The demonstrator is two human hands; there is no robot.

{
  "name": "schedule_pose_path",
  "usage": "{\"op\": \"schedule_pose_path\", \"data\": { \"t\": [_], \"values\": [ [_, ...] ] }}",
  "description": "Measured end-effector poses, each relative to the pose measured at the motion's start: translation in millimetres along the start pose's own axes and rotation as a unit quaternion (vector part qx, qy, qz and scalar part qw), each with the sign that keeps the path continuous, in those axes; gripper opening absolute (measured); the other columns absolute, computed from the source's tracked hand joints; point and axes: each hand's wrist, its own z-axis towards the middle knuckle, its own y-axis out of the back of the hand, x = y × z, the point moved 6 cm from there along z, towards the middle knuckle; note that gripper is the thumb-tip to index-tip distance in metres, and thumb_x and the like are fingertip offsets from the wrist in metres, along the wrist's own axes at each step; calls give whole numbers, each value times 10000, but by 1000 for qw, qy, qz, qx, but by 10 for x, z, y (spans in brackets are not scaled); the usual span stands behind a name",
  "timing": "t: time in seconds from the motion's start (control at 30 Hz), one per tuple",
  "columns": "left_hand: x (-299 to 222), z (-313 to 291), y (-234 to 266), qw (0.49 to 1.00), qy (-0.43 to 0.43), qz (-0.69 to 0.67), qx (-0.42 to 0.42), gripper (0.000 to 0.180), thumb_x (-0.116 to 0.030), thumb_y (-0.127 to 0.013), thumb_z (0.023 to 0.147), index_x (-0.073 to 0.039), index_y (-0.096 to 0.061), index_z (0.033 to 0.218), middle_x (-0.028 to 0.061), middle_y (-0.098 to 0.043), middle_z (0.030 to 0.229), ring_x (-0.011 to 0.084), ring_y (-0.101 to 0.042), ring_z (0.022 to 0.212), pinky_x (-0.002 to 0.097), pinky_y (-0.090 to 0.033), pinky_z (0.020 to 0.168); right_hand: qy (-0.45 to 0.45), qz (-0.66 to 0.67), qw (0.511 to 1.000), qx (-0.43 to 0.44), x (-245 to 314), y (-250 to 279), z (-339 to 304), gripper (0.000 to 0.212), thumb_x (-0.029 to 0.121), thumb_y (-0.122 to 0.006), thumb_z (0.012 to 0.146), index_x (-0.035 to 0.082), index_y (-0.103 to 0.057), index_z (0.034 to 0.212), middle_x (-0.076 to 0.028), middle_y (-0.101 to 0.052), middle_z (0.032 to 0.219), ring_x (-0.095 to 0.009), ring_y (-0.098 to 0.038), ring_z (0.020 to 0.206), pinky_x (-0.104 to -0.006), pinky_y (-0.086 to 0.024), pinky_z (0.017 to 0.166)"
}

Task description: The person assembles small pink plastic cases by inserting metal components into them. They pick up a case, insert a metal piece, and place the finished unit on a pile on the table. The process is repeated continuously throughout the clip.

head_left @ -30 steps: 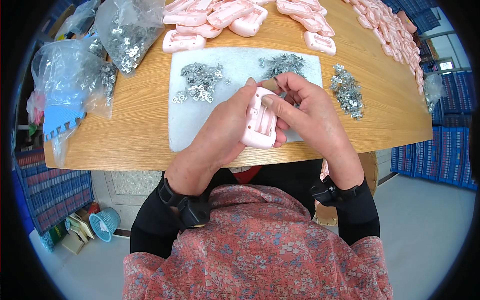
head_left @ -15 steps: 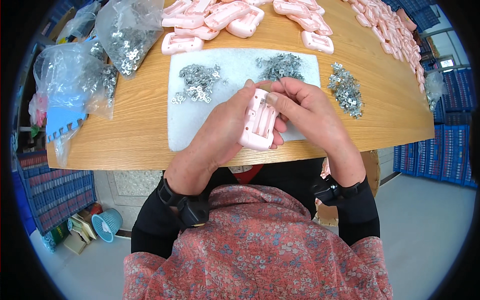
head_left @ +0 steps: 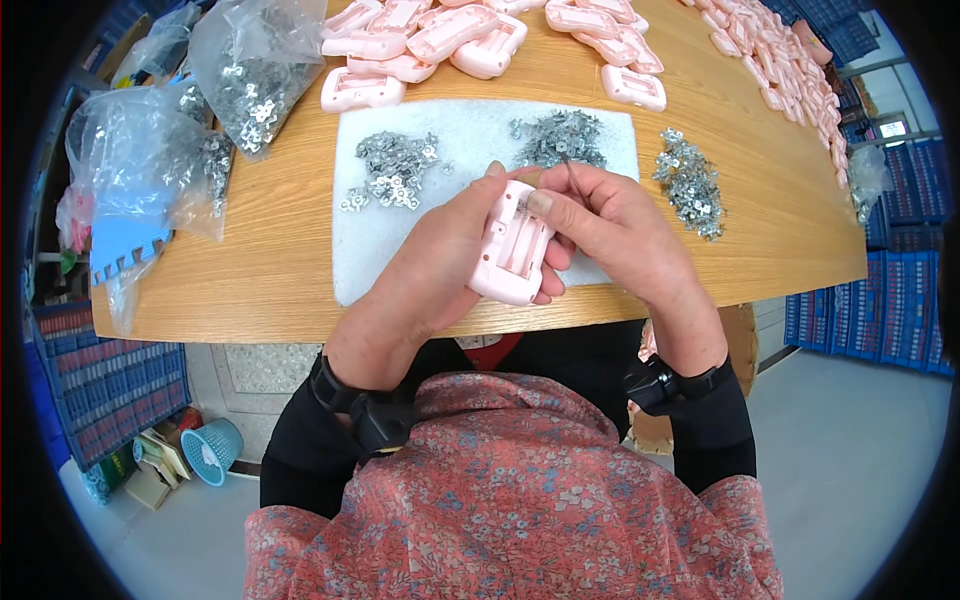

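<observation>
A pale pink plastic housing (head_left: 497, 272) with a long battery compartment lies in my left hand (head_left: 440, 245), whose fingers are wrapped round it from the side and below. My right hand (head_left: 615, 225) is closed at the housing's upper right, its thumb pressing on the end of the compartment. A thin dark tool (head_left: 573, 178), perhaps tweezers, sticks up between its thumb and fingers. Whatever sits under the thumb is hidden. Beneath my hands is a white foam sheet (head_left: 375, 255), bearing one pile of small metal contacts (head_left: 395, 165) at left and another metal-parts pile (head_left: 560, 137) behind my fingers.
More metal parts (head_left: 690, 185) lie on the wooden table (head_left: 770, 215) to the right. Pink housings (head_left: 455, 35) are heaped at the back, with a larger spread of housings (head_left: 775, 70) at the far right. Clear bags of metal parts (head_left: 255, 75) stand at the left.
Both hands and the housing stay in nearly the same place. My right thumb has shifted slightly down on the housing, and the thin tool shows a little more.
</observation>
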Motion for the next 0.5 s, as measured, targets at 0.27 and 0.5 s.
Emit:
{"op": "schedule_pose_path", "data": {
  "t": [0.27, 0.5],
  "values": [
    [29, 15, 2, 1000, 5, 6, -9, 597, -440, -191, 1076, 18, -563, 1166, 184, -684, 819, 298, -698, 668, 383, -589, 613, 0, -2, 1000, -20, -28, 47, 72, 250, 235, -628, 977, -12, -631, 1015, -8, -646, 762, -45, -548, 598, -219, -456, 571],
    [9, -8, 4, 1000, 6, 26, -14, 611, -450, -186, 1075, 26, -564, 1144, 198, -679, 816, 304, -695, 653, 383, -590, 602, 22, -55, 998, -4, -15, -10, 81, 235, 230, -618, 982, -5, -617, 992, -14, -650, 776, -54, -551, 558, -224, -451, 551]
  ]
}}
